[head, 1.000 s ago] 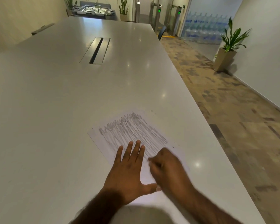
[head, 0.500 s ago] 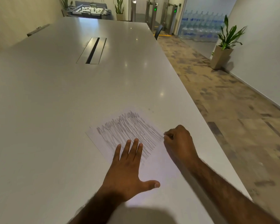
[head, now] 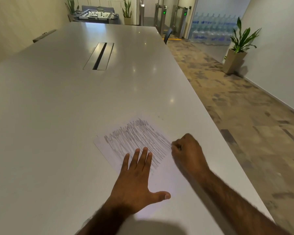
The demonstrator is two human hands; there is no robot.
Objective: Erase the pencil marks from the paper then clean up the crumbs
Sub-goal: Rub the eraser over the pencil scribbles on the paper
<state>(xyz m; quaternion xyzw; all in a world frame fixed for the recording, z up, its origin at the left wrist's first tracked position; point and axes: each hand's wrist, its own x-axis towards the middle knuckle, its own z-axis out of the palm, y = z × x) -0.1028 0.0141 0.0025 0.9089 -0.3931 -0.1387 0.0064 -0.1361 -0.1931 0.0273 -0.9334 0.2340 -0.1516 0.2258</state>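
A white sheet of paper (head: 109, 148) lies on the white table (head: 58, 116) near its right edge. Dense grey pencil marks (head: 137, 136) cover the sheet's far half. My left hand (head: 134, 177) presses flat on the near part of the sheet, fingers straight and thumb spread. At the right end of the marks, my right hand (head: 188, 153) is curled, its fingertips pinching a small dark eraser (head: 178, 147) that is mostly hidden. No crumbs can be made out on the paper.
The table's right edge (head: 227, 150) runs close past my right hand, with patterned floor beyond it. A metal cable slot (head: 98, 55) sits in the table's far middle. A potted plant (head: 236, 53) stands by the right wall.
My right hand has moved from beside my left thumb up and to the right, to the right end of the pencil marks. My left hand stays pressed on the paper.
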